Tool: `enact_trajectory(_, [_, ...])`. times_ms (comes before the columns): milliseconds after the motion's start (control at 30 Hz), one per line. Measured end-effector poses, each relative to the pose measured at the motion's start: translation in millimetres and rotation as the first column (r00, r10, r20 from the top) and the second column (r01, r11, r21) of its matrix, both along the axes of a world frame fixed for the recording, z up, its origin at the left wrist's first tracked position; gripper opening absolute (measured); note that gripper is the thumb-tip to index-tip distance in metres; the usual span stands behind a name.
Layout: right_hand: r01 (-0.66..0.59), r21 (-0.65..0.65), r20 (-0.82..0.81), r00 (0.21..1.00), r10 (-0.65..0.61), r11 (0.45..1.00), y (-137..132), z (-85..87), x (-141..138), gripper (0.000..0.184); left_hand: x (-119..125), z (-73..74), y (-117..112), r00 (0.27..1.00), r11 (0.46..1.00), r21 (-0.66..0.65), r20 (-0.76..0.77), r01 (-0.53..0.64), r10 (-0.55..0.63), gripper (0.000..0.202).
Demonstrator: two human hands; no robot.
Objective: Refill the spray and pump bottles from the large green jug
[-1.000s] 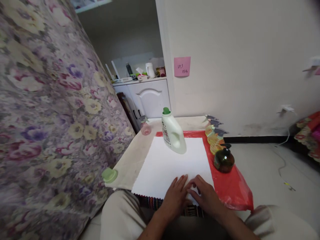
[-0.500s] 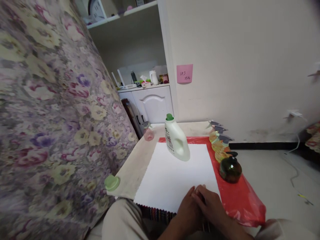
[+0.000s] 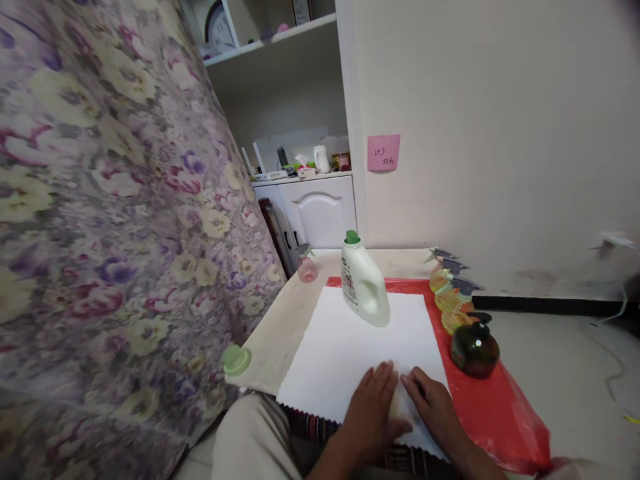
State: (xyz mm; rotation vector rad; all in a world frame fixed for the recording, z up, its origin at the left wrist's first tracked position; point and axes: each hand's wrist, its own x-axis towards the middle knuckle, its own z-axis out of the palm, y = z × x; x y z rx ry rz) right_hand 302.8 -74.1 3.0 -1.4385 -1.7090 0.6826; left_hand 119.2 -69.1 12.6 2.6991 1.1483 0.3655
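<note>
My left hand and my right hand lie flat, palms down and side by side, on the near edge of a white sheet spread over a low table. Neither hand holds anything. A white detergent bottle with a green cap stands upright on the far part of the sheet, well beyond both hands. A red plastic bag lies under the sheet's right side.
Several yellow spray bottles and a dark green pump bottle line the red bag at the right. A small pink spray bottle and a green cap sit on the table's left. A floral mattress leans at the left.
My hands were overlapping half a second ago and now rest apart and flat on the sheet. The camera has tilted up and turned slightly left.
</note>
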Motion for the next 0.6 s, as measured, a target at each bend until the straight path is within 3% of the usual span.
enact_trajectory(100, [0.017,-0.001,0.040,0.999,-0.017,1.000,1.5,-4.5,-0.7,0.041,-32.3,-1.0,17.0,0.980,0.978,0.090,-0.033,-0.191,0.194,0.077])
enact_trajectory(267, [0.033,0.008,0.109,0.994,-0.033,0.999,3.6,-12.8,-1.0,0.043,-83.5,-8.7,43.8,0.878,0.874,0.164,-0.070,-0.458,0.473,0.069])
enact_trajectory(367, [0.030,0.004,0.147,0.989,-0.031,1.000,3.0,-15.2,-1.7,0.043,-97.1,-15.9,47.7,0.844,0.838,0.191,-0.075,-0.511,0.531,0.069])
enact_trajectory(600, [0.046,-0.016,0.218,0.975,-0.041,0.999,-1.7,-11.7,-4.5,0.042,-96.2,-20.7,44.8,0.836,0.836,0.172,-0.095,-0.520,0.540,0.074])
